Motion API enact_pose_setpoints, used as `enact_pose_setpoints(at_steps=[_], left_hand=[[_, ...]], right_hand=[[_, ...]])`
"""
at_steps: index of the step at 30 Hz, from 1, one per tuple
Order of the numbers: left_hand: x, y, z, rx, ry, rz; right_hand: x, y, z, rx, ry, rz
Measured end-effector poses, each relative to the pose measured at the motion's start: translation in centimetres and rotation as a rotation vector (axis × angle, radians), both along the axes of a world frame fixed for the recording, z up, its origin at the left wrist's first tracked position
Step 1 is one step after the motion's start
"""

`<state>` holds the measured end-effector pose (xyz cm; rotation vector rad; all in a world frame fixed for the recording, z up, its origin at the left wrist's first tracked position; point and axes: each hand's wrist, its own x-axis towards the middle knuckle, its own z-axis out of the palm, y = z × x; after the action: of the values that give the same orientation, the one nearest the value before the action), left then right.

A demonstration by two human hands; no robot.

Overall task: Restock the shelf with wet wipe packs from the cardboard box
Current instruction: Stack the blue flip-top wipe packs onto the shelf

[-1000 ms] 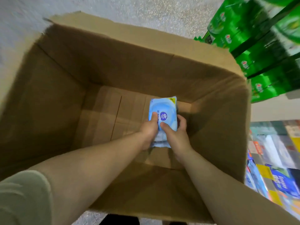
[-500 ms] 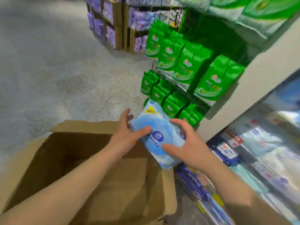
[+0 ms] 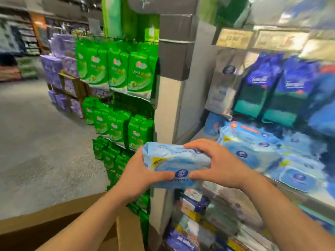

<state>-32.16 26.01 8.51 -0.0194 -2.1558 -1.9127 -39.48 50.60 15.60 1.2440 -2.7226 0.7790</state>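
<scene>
"Tempo" reads in white script on two dark blue packs on the far right shelf; the price tags above them and the print on the held wipe pack are too blurred to read.

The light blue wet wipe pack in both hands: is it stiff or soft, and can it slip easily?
The wet wipe pack is probably soft: its film wrapper creases where the left hand and right hand grip it. The glossy film may be slippery, so holding both ends seems wise. It looks flat, so it should hardly roll.
</scene>
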Motion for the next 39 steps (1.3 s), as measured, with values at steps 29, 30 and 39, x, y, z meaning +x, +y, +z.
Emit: enact_pose_setpoints(at_steps=[29, 30, 39], left_hand=[[-19.7, 12.4, 1.0, -0.442, -0.109, 0.117], [-19.8, 12.1, 1.0, -0.468, -0.101, 0.099], [-23.2, 14.7, -0.2, -0.414, -0.141, 0.275]], right_hand=[[-11.4, -0.5, -8.8, -0.537, -0.345, -0.538], [-11.3, -0.6, -8.8, -0.542, -0.333, -0.547], [-10.8, -0.9, -8.5, -0.605, -0.346, -0.626]])
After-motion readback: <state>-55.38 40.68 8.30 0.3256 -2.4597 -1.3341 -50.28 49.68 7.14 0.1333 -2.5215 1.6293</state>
